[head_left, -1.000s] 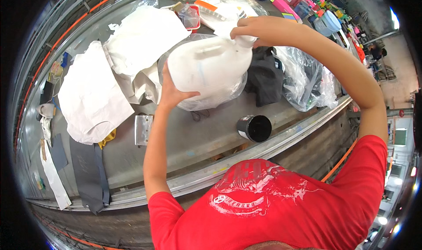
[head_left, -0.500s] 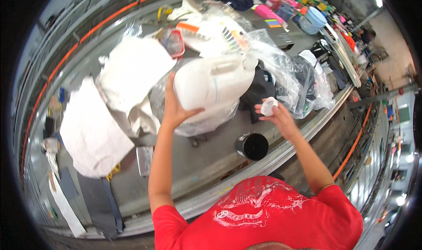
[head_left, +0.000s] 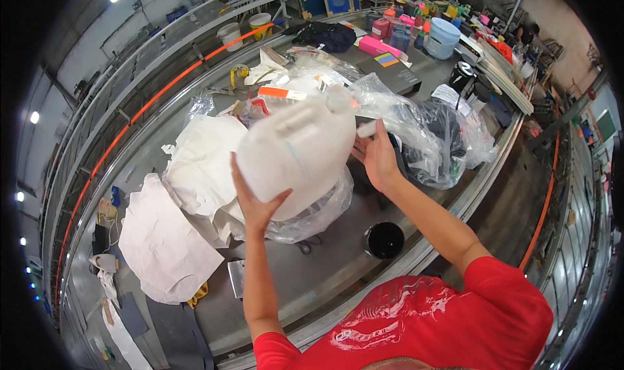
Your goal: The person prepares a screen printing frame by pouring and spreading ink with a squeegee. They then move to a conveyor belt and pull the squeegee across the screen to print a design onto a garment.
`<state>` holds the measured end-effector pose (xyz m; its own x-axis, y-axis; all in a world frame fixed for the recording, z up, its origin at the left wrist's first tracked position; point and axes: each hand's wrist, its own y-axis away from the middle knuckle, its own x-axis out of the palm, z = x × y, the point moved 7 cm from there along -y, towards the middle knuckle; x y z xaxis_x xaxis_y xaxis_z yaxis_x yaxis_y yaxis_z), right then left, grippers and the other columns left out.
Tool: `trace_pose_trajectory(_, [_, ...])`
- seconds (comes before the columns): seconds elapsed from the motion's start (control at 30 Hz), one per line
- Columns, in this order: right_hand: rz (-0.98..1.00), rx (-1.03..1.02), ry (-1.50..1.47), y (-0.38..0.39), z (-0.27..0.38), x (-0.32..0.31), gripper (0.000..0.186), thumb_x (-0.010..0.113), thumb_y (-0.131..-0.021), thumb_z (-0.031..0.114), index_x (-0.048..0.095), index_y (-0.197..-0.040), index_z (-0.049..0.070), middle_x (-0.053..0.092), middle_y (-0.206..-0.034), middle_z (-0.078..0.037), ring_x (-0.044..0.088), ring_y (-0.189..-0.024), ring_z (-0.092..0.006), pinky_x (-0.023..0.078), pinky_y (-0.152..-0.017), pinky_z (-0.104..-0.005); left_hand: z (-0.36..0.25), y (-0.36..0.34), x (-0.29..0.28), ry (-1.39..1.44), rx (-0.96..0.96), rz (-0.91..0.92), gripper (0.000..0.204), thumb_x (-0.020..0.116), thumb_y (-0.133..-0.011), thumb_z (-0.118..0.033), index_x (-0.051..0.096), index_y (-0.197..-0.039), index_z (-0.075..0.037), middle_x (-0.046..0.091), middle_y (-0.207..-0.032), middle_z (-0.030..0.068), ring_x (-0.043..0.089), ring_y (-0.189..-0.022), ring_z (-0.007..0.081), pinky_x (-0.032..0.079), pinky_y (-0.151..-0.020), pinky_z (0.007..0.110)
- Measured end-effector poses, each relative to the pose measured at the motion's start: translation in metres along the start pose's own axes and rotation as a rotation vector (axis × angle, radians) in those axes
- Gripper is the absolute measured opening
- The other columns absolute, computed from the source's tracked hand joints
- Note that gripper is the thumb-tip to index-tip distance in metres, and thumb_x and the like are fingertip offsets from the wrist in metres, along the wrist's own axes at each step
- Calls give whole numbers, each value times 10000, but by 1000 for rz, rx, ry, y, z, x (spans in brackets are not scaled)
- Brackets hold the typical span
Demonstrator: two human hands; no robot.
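A white translucent plastic jug with a moulded handle is held tilted above the table, its neck toward the upper right. My left hand grips its bottom end, thumb and fingers spread around the base. My right hand pinches a white cap just right of the jug's neck, apart from it. The jug is slightly blurred, and its mouth does not show clearly. Nearer me stands a round black tub with dark, glossy contents.
White sheets lie on the left of the grey table. Clear plastic bags are heaped at right. Farther back are a light blue bucket, several coloured bottles and a dark box. An orange rail runs along the far-left side.
My right hand has moved up and left with the cap, closer to the jug's neck. The jug has shifted slightly in my left hand's grip. The whole view has tilted upward.
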<state>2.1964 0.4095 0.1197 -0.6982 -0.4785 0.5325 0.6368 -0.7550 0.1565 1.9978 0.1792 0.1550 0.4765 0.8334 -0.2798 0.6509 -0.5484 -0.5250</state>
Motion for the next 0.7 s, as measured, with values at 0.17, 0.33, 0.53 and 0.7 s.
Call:
trace_pose_trajectory(0.17, [164, -55, -112, 44, 43, 53, 608, 365, -996, 682, 546, -1271, 171, 616, -1274, -33, 479, -1278, -200, 330, -1070, -503, -45, -2, -75, -18, -169, -78, 1351, 944, -457, -272, 225, -1575, -26, 380, -1536, 160, 408, -1385, 301, 337, -1147, 438])
trace_pose_trajectory(0.33, [219, 34, -254, 99, 23, 55, 552, 423, -999, 646, 512, -1285, 182, 585, -1293, -14, 482, -1288, -197, 368, -1080, -507, -120, 1, -101, -75, -43, -45, 1314, 912, -464, -287, 256, -1578, -45, 420, -1510, 150, 440, -1362, 300, 369, -1126, 437])
trace_pose_trajectory(0.53, [297, 94, -140, 180, -21, 30, 535, 488, -1007, 556, 413, -1347, 149, 510, -1294, -28, 487, -1211, -138, 385, -1036, -382, -127, 51, -120, -125, -282, 111, 1242, 885, -509, -246, 271, -1577, -83, 437, -1491, 119, 492, -1316, 284, 484, -995, 406])
trace_pose_trajectory(0.7, [623, 79, 169, 245, -38, 13, 585, 482, -1029, 470, 365, -1388, 24, 440, -1395, -129, 421, -1328, -251, 306, -1135, -383, -140, 97, -106, -250, -328, 301, 1336, 923, -485, -310, 224, -1595, -58, 402, -1540, 148, 452, -1360, 281, 380, -1119, 435])
